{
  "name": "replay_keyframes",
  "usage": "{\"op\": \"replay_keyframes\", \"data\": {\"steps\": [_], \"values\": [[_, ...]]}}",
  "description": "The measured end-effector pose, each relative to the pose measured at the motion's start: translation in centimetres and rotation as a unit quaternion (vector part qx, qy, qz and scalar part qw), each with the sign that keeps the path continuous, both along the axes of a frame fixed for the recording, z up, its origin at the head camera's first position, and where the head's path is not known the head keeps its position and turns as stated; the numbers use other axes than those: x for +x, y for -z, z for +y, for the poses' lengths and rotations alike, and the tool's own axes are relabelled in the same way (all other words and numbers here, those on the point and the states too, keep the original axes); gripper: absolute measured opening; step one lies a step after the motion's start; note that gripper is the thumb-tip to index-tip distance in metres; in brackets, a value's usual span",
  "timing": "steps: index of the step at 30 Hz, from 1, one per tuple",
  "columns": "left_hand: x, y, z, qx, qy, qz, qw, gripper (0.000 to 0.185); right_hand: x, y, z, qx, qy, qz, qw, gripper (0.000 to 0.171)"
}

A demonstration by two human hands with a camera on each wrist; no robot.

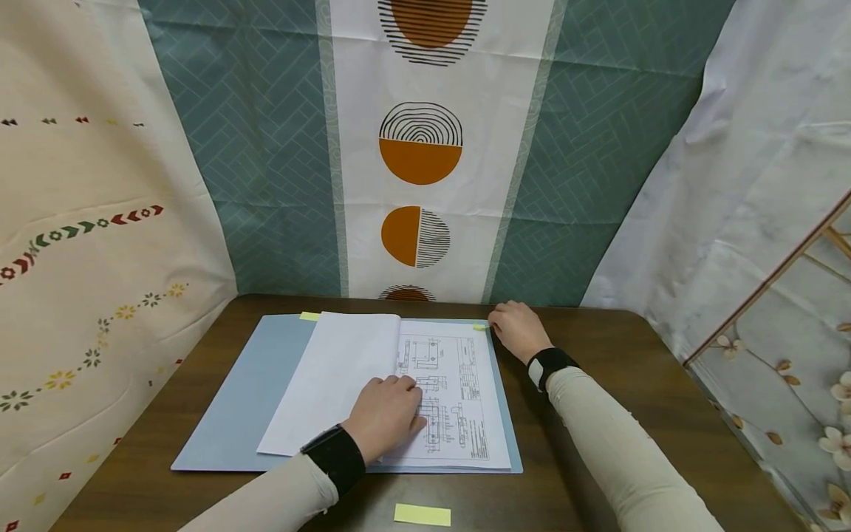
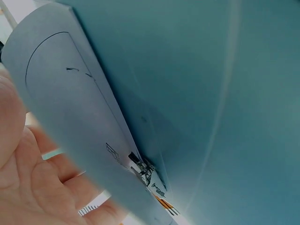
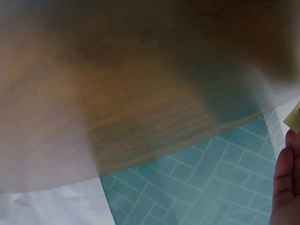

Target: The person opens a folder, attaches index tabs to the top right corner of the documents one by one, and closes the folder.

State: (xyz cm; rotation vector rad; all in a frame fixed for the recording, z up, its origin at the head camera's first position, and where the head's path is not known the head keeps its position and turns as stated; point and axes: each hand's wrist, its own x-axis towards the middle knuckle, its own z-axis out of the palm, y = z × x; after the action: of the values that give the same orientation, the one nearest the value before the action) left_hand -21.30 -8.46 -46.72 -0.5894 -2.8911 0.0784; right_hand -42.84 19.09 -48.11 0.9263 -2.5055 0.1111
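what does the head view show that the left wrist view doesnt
Only the head view shows the whole scene: the blue folder open on the brown table, the right hand at a small yellow tab on the page's top corner, and a loose yellow sticky note near the front edge.

Only the left wrist view shows the underside of a lifted, curved sheet close up.

Both show the left hand and the printed drawing pages.

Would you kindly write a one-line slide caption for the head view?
Left hand presses on technical drawings in an open blue folder; right hand touches a yellow sticky tab.
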Motion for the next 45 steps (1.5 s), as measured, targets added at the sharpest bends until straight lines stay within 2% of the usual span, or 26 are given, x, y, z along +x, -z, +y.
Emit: {"op": "replay_keyframes", "data": {"steps": [10, 23, 30, 45], "values": [[0.1, -0.3, 0.1, -0.004, -0.003, -0.005, 1.0, 0.04, 0.4, -0.1, 0.4, 0.022, 0.001, -0.037, 0.999, 0.019], [0.1, 0.1, 0.2, -0.001, -0.002, -0.003, 1.0, 0.041, 0.4, 0.1, 0.7, 0.048, -0.009, -0.055, 0.997, 0.02], [0.0, -0.2, 0.1, -0.005, -0.007, -0.012, 0.9999, 0.042, 0.2, 0.3, 1.0, 0.051, -0.016, -0.055, 0.997, 0.02], [-0.1, -0.1, 0.3, -0.005, -0.014, -0.027, 0.9995, 0.043, 1.1, 0.3, 1.5, 0.06, -0.022, -0.079, 0.995, 0.022]]}}
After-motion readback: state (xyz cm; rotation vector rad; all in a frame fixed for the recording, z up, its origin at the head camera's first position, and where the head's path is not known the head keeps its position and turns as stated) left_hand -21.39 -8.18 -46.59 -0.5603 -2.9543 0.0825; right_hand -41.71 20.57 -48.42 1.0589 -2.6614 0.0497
